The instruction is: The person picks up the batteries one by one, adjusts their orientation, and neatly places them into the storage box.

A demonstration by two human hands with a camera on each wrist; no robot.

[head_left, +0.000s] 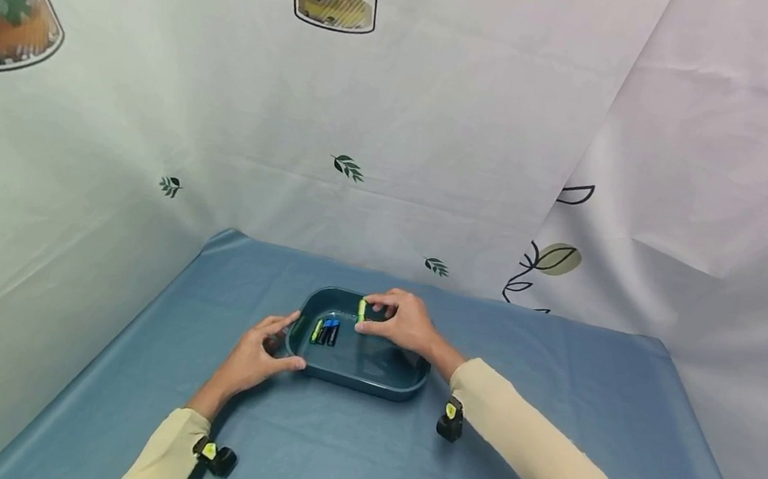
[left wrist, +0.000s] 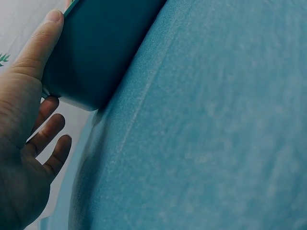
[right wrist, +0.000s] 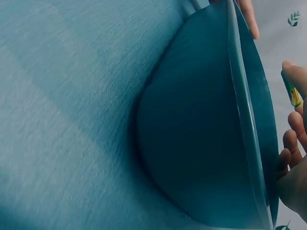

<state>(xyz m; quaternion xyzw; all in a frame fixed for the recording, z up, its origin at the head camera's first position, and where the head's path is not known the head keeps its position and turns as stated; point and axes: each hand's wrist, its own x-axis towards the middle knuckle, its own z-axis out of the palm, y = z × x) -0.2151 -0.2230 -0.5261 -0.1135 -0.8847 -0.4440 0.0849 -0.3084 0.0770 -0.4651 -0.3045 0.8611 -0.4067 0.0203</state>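
Note:
A dark teal tray (head_left: pixel 364 384) with rounded corners lies on the cloth. My left hand (head_left: pixel 254 356) holds its near left corner, the thumb on the front wall and the index finger at the left rim. In the left wrist view the other fingers of the left hand (left wrist: pixel 29 120) hang loosely beside the tray (left wrist: pixel 100 52). Over the tray's far side, my right hand (head_left: pixel 409 323) pinches a green battery (head_left: pixel 362 310) between thumb and fingers. A green battery (head_left: pixel 317 332) lies in the tray's left part, alongside two black-and-blue batteries (head_left: pixel 328 332).
Blue cloth (head_left: pixel 339 454) covers the table around the tray. White fabric walls (head_left: pixel 442 141) with plant prints stand behind and at the sides. Each wrist carries a small black camera, one at the left (head_left: pixel 216 458) and one at the right (head_left: pixel 450 421).

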